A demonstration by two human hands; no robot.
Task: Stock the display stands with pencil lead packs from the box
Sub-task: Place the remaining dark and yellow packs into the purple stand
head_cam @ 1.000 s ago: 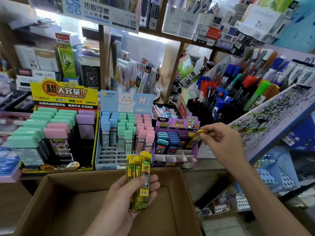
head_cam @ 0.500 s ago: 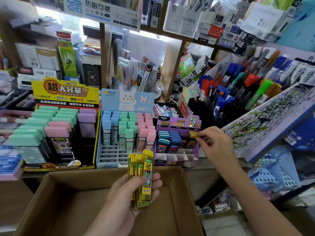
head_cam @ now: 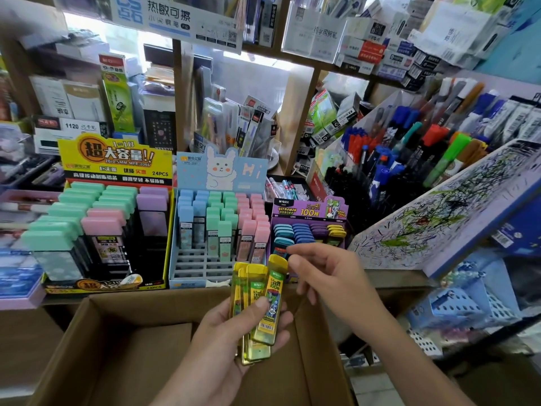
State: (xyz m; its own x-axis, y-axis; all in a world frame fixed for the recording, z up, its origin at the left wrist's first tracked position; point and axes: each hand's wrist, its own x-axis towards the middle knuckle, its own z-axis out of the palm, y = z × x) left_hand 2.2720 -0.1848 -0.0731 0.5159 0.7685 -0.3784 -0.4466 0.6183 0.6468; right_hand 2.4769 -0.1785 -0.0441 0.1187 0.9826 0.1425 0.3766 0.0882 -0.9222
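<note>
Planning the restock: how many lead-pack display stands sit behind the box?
3: yellow stand left, blue bunny stand middle, purple stand right; more may be hidden.

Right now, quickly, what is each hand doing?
Left hand: holds a bundle of yellow lead packs.
Right hand: pinches the top of the front pack.

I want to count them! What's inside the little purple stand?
Rows of lead packs with teal, blue, purple and yellow caps stand in the purple stand. Its front slots are hidden behind the right hand and the yellow packs in the left hand.
</note>
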